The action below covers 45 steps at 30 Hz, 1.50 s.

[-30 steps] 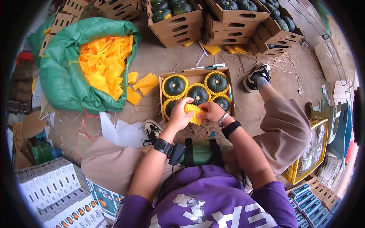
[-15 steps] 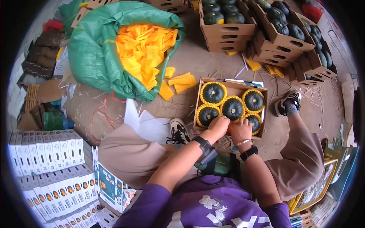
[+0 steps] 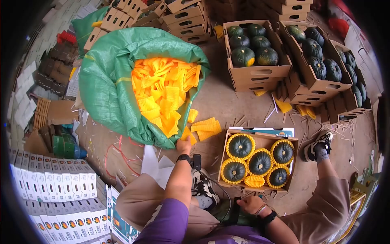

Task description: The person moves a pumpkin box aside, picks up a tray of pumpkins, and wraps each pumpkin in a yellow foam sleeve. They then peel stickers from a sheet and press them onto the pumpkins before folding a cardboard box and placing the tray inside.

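Note:
My left hand (image 3: 184, 145) reaches to the lip of the green woven sack (image 3: 107, 87), its fingers closed at a yellow foam net (image 3: 188, 136) lying there. Yellow foam nets (image 3: 164, 93) fill the sack's mouth. My right hand (image 3: 248, 204) is curled low by my lap, beside a black strap (image 3: 234, 209); its fingertips are hidden. Ahead of it sits an open cardboard box (image 3: 221, 164) with several dark green pumpkins (image 3: 260, 163), each ringed by a yellow foam net. A folded foam net (image 3: 254, 181) lies in the box's near middle.
Stacked cardboard boxes (image 3: 260, 72) of pumpkins stand at the back right. Loose foam nets (image 3: 206, 129) lie between sack and box. White printed cartons (image 3: 57, 179) are stacked at the left. My shoes (image 3: 204, 188) flank the box. Thin sticks and scraps litter the floor.
Both hands have left the box. My left hand has moved left to the sack's lip, my right hand back toward my lap. A folded foam net now shows in the box. The view has tilted up.

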Available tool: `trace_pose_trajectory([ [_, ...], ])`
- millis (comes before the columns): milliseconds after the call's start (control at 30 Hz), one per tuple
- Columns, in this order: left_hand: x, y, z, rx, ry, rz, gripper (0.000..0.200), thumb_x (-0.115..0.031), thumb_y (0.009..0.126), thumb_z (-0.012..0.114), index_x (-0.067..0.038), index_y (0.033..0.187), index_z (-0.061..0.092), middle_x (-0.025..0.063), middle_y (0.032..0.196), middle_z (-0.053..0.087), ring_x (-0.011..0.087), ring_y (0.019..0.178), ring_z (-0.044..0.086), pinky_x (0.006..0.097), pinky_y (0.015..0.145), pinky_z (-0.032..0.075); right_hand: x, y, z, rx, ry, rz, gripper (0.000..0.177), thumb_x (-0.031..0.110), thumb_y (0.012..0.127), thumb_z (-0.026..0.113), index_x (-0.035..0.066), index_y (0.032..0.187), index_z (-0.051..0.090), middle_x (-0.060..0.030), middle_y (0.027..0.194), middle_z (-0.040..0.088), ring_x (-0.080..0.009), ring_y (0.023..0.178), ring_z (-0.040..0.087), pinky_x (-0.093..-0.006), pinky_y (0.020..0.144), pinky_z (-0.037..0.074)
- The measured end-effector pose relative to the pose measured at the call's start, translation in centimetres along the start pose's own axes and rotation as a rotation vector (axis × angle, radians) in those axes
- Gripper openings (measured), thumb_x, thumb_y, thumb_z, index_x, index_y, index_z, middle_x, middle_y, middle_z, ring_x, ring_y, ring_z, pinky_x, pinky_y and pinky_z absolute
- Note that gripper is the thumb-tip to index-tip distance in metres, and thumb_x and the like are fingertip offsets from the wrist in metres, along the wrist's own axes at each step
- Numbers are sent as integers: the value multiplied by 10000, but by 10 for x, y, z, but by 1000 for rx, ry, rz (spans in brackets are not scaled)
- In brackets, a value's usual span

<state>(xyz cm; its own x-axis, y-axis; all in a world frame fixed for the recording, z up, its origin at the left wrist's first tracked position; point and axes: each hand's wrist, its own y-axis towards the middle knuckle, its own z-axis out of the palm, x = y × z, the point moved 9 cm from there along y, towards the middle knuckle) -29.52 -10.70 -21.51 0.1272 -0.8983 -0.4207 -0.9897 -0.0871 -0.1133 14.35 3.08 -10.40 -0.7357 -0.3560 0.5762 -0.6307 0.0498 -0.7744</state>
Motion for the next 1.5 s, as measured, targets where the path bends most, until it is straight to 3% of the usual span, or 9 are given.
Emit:
trace_pose_trajectory([
  [300,-28,-81,-48,365,-425,-184,726,-10,669,597,-69,1346,343,91,937,606,210,735,617,348,478,476,-40,28,-40,-693,-224,-245,474,360,812,578,71,1186,542,-226,1044,619,-412,939,589,-460,797,482],
  [367,-79,-123,-70,652,-577,-56,794,16,654,575,-70,1383,272,80,923,596,183,703,601,322,378,407,-39,31,-22,-325,-90,-98,510,363,791,603,64,1199,536,-227,1016,630,-411,932,594,-461,802,481],
  [567,-202,-311,-164,894,-280,1122,642,-72,738,632,-120,1332,395,201,909,643,311,794,659,386,655,513,56,-83,-94,-748,259,-305,363,194,830,618,43,1152,550,-212,1035,637,-339,809,656,-389,686,523],
  [800,-175,-386,-187,1267,-332,841,660,-85,733,662,-86,1321,363,185,997,611,268,914,640,369,741,501,62,-113,-83,-352,1028,-716,385,61,797,692,37,1128,497,-42,1010,594,-112,870,590,-248,751,507],
  [1167,-168,-388,-169,1187,-401,876,292,-235,838,690,3,956,570,73,812,621,117,753,565,285,678,469,64,-99,-46,21,655,-524,387,189,736,751,-13,1021,585,-84,884,644,-134,835,619,-273,737,491],
  [1233,-164,-373,-158,1175,-442,754,356,-280,817,717,3,974,571,51,817,623,92,750,558,263,661,463,85,-115,-69,-536,176,-905,317,160,786,711,-9,1026,593,-85,896,659,-135,817,625,-270,745,499],
  [1300,-152,-391,-149,1601,-567,509,415,-262,802,733,23,1057,573,4,862,610,95,787,590,243,667,481,44,-101,-107,-610,1086,-783,236,139,837,661,3,1023,607,-82,918,670,-139,810,637,-281,757,508],
  [1433,-184,-364,-154,1138,-867,606,229,-58,796,694,29,994,619,-4,875,588,110,803,604,256,701,490,52,-82,-104,-206,1358,-806,145,72,855,630,21,985,590,-42,915,671,-125,809,636,-281,744,509],
  [1500,-172,-319,-134,575,-365,777,223,-32,792,656,14,1002,598,27,935,544,119,759,570,283,684,483,49,-129,-140,-1105,180,-398,163,33,725,660,62,852,563,-84,770,607,-273,686,613,-334,631,498],
])
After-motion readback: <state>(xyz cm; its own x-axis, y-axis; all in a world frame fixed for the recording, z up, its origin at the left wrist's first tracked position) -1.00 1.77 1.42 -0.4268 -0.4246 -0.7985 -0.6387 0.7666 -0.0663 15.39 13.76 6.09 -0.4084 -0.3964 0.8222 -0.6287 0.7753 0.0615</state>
